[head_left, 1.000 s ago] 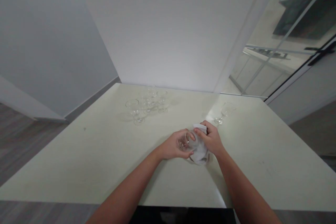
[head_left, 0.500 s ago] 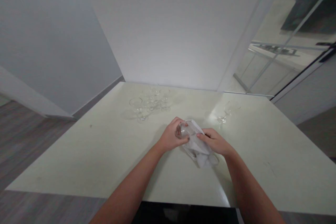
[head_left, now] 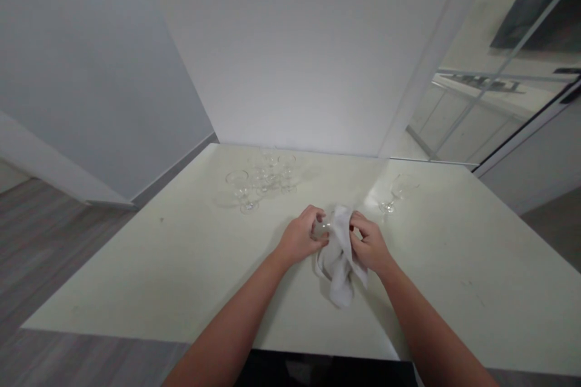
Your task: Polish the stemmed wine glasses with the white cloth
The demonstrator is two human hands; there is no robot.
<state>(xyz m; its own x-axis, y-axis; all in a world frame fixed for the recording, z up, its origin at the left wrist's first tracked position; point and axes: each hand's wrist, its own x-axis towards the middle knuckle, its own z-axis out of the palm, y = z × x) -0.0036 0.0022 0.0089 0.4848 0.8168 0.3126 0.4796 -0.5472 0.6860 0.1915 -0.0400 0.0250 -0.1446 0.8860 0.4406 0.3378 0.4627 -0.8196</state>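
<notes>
Wide open run of bench (head_left: 127, 272) L of L forearm, another R of R forearm. Far side, L of ctr: stem glasses (head_left: 271, 174) bunched close tog, gaps btwn them tight & hard to make out; wall (head_left: 295, 60) right behind shuts off back edge. Lone glass (head_left: 394, 196) stands just beyond R hand (head_left: 368, 244), blocking fwd reach there. Free lane btwn bunch & lone glass, up to wall. Btwn L hand (head_left: 303, 233) & R hand, held glass (head_left: 321, 229) + cloth (head_left: 339, 263) fill the gap, cloth drooping nearside
</notes>
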